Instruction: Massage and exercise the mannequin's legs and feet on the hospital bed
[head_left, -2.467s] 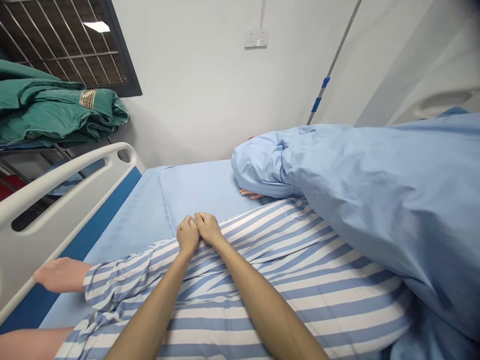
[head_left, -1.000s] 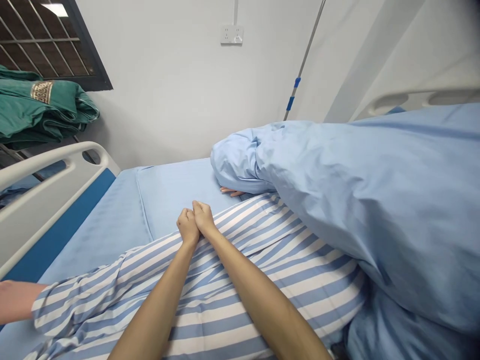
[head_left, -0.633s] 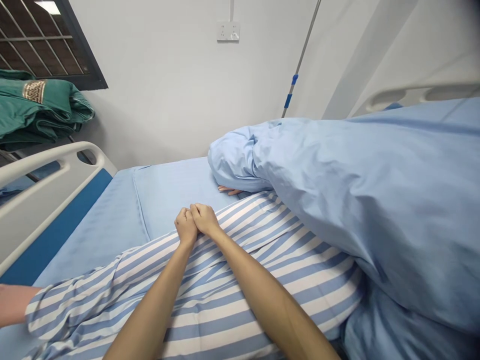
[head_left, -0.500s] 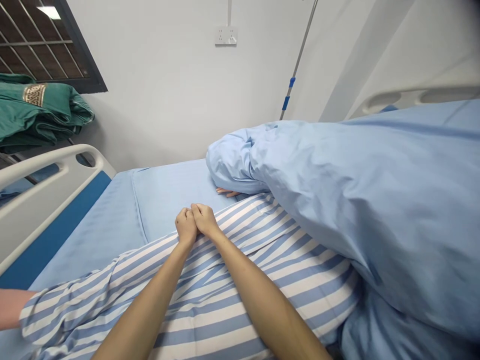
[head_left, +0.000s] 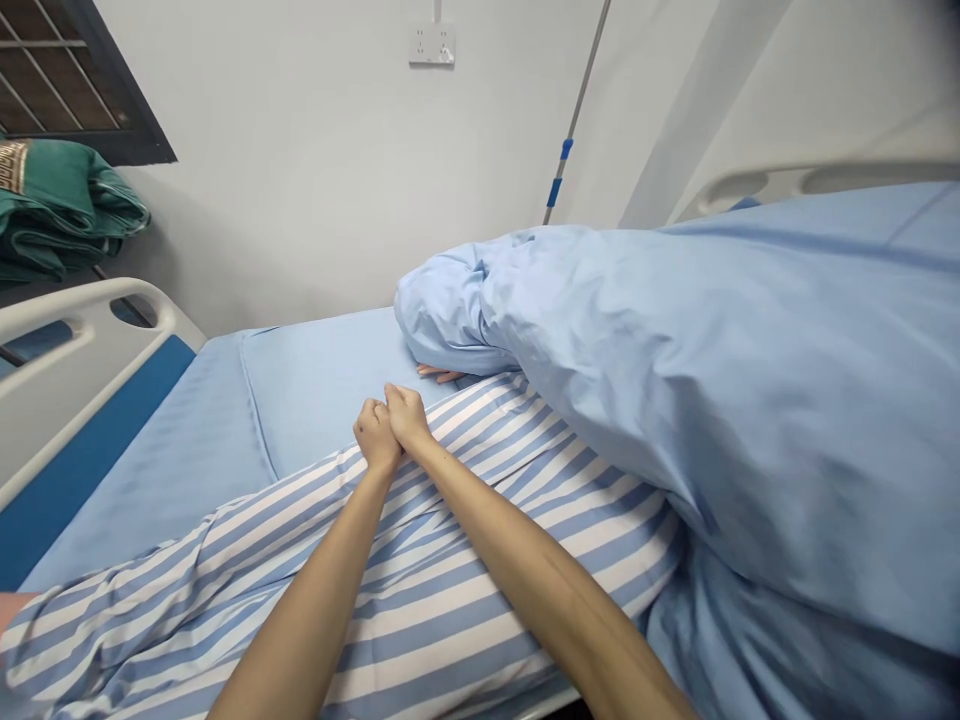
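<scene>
A figure in a blue-and-white striped gown (head_left: pixel 480 540) lies across the bed. My left hand (head_left: pixel 377 435) and my right hand (head_left: pixel 409 415) are closed side by side, knuckles touching, on the gown's far edge. Just beyond them, fingers of the figure's hand (head_left: pixel 439 375) stick out from under a bunched light blue duvet (head_left: pixel 675 340) that covers the right of the bed. Whatever lies under the duvet is hidden.
A light blue sheet (head_left: pixel 315 380) covers the mattress. The white and blue bed rail (head_left: pixel 90 380) runs along the left, another rail (head_left: pixel 750 185) at the far right. Folded green cloth (head_left: pixel 60 215) is stacked at the left. A pole (head_left: pixel 562 150) leans on the white wall.
My view has swung to the right, so the green cloth and the figure's bare arm have slid toward the left edge. Both my hands stay closed together on the gown's edge.
</scene>
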